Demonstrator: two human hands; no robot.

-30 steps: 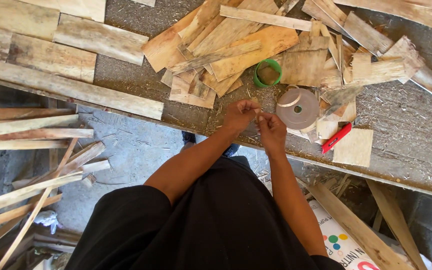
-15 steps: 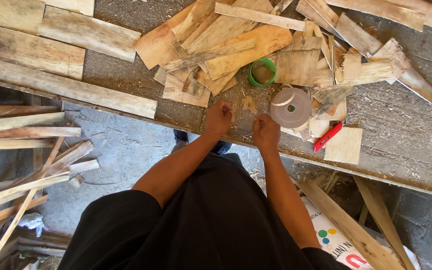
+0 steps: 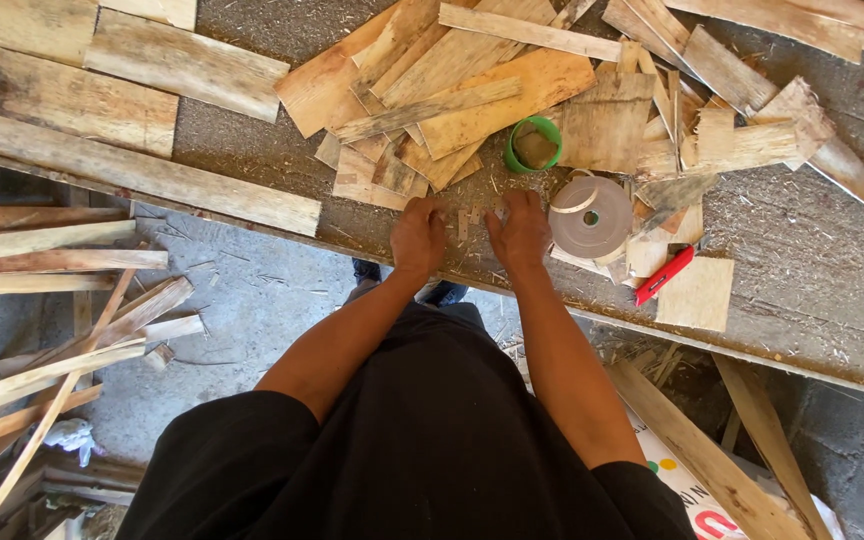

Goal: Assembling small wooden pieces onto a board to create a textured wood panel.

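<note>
A person in a dark top is standing at a rough workbench and looking straight down at both hands, which are lying side by side near the bench's front edge. The left hand is resting palm down with its fingers spread loosely on the bench top, gripping nothing. The right hand is lying flat in the same way, fingers released and pointing away from the body. Between the two hands, a few small wood pieces are sitting on the bench, just beside the fingertips of both; whether any finger is actually touching them is too small to tell. Just to the right of the right hand, a roll of pale edging tape is lying flat, with its loose end curling up at the top. Beyond the hands, a green cup is standing among a heap of thin wood offcuts that is spreading across the back of the bench. Further right, a red utility knife is lying at a slant, touching a square piece of plywood. On the left part of the bench, long weathered planks are lying roughly parallel. Below the bench, on the grey concrete floor, more wooden strips are lying scattered at the left.
</note>
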